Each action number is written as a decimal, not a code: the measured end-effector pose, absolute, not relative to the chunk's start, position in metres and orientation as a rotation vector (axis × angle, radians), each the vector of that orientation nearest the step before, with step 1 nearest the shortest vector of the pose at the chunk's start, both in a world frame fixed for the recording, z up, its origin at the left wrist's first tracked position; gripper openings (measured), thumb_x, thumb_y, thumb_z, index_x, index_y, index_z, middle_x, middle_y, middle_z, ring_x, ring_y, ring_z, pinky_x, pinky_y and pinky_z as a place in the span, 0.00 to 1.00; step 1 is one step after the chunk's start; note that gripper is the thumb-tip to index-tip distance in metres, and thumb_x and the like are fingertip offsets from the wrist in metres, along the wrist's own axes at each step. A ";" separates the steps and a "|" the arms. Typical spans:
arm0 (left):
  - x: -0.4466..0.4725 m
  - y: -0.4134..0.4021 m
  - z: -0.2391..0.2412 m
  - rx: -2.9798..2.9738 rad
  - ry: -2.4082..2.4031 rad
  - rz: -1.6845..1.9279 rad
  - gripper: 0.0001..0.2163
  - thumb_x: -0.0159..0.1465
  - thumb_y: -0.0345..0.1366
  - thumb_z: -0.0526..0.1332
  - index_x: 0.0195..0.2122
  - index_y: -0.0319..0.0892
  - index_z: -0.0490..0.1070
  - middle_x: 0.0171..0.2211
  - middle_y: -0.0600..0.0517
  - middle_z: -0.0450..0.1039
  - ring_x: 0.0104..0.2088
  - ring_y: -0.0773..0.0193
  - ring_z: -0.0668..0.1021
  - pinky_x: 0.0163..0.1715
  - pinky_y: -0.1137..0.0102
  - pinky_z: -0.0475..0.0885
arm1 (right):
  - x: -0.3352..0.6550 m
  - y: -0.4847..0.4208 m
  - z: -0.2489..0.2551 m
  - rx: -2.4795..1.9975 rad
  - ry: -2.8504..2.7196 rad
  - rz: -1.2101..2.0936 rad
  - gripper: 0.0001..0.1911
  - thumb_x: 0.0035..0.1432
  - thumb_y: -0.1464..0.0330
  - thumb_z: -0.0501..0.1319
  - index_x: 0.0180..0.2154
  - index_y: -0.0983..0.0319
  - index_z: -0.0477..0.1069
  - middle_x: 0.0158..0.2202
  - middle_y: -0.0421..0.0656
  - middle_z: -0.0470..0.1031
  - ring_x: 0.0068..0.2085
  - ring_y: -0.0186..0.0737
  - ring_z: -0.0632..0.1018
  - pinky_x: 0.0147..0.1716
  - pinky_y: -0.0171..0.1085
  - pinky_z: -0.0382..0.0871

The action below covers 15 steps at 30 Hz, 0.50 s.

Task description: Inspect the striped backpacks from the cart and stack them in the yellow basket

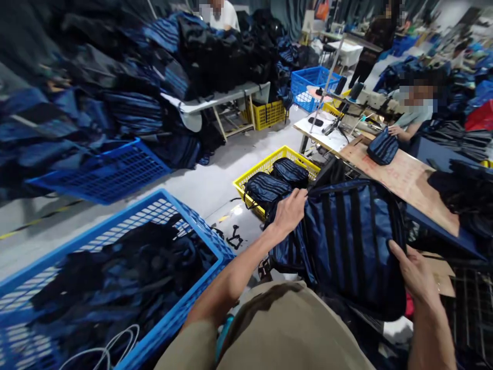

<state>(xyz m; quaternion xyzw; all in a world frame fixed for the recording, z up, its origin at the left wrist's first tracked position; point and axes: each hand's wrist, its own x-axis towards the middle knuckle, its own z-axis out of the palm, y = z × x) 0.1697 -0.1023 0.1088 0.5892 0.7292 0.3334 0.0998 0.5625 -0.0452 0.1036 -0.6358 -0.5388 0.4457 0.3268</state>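
Observation:
A dark blue bag (348, 241) with black vertical straps hangs in front of my body, opened out so that a second panel shows at its left. My left hand (289, 209) is closed on the bag's upper left edge. At the right side, my right hand (414, 270) grips the bag's edge, thumb on the front and fingers hidden behind. Just beyond the bag stands a yellow basket (241, 184) with similar blue bags (265, 187) in it.
A blue crate (165, 198) of dark fabric pieces stands at my left. Behind it are another blue crate (103, 172) and heaped bags (131, 113). At right, a co-worker (414, 110) handles a blue bag at a sewing table (408, 180). Black straps (234, 237) lie on the floor.

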 end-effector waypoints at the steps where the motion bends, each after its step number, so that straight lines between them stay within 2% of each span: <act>1: 0.159 -0.101 0.111 1.747 2.159 1.007 0.12 0.81 0.37 0.52 0.57 0.47 0.73 0.52 0.47 0.80 0.49 0.59 0.83 0.48 0.69 0.75 | 0.545 -0.047 0.102 -1.667 -1.358 1.207 0.26 0.54 0.43 0.76 0.40 0.58 0.86 0.33 0.44 0.86 0.32 0.46 0.84 0.31 0.39 0.80; 3: 0.138 -0.100 0.116 1.752 2.143 1.057 0.14 0.80 0.36 0.53 0.62 0.48 0.71 0.57 0.48 0.80 0.53 0.59 0.83 0.50 0.69 0.75 | 0.515 -0.052 0.097 -1.642 -1.264 1.271 0.29 0.50 0.41 0.77 0.40 0.59 0.85 0.33 0.43 0.85 0.32 0.45 0.83 0.32 0.39 0.80; 5: 0.119 -0.098 0.119 1.745 2.136 1.083 0.15 0.78 0.34 0.55 0.63 0.49 0.71 0.59 0.50 0.81 0.54 0.58 0.83 0.50 0.68 0.74 | 0.495 -0.058 0.092 -1.611 -1.216 1.323 0.31 0.49 0.41 0.78 0.40 0.60 0.84 0.34 0.44 0.85 0.33 0.45 0.84 0.35 0.39 0.80; 8: 0.094 -0.092 0.112 1.731 2.181 1.096 0.14 0.78 0.35 0.56 0.61 0.51 0.74 0.57 0.51 0.82 0.52 0.56 0.83 0.48 0.66 0.73 | 0.475 -0.067 0.079 -1.538 -1.233 1.385 0.31 0.53 0.41 0.76 0.43 0.61 0.84 0.38 0.45 0.87 0.41 0.46 0.85 0.42 0.39 0.80; 11: 0.076 -0.078 0.088 1.654 2.212 1.109 0.13 0.79 0.43 0.56 0.61 0.52 0.74 0.52 0.51 0.82 0.48 0.55 0.83 0.48 0.65 0.73 | 0.458 -0.064 0.051 -1.496 -1.266 1.366 0.31 0.58 0.41 0.73 0.45 0.61 0.83 0.43 0.46 0.87 0.48 0.49 0.84 0.50 0.40 0.78; 13: 0.069 -0.071 0.060 1.542 2.193 1.114 0.18 0.77 0.48 0.58 0.65 0.49 0.70 0.51 0.49 0.80 0.48 0.54 0.82 0.50 0.64 0.74 | 0.447 -0.055 0.022 -1.557 -1.268 1.341 0.34 0.58 0.38 0.70 0.46 0.62 0.83 0.46 0.47 0.87 0.50 0.51 0.83 0.53 0.43 0.78; 15: 0.069 -0.073 0.022 1.454 2.175 1.085 0.28 0.74 0.50 0.62 0.71 0.44 0.63 0.59 0.42 0.77 0.56 0.50 0.80 0.59 0.59 0.73 | 0.439 -0.046 -0.014 -1.658 -1.252 1.336 0.36 0.56 0.38 0.70 0.49 0.62 0.82 0.50 0.49 0.86 0.53 0.53 0.83 0.55 0.44 0.77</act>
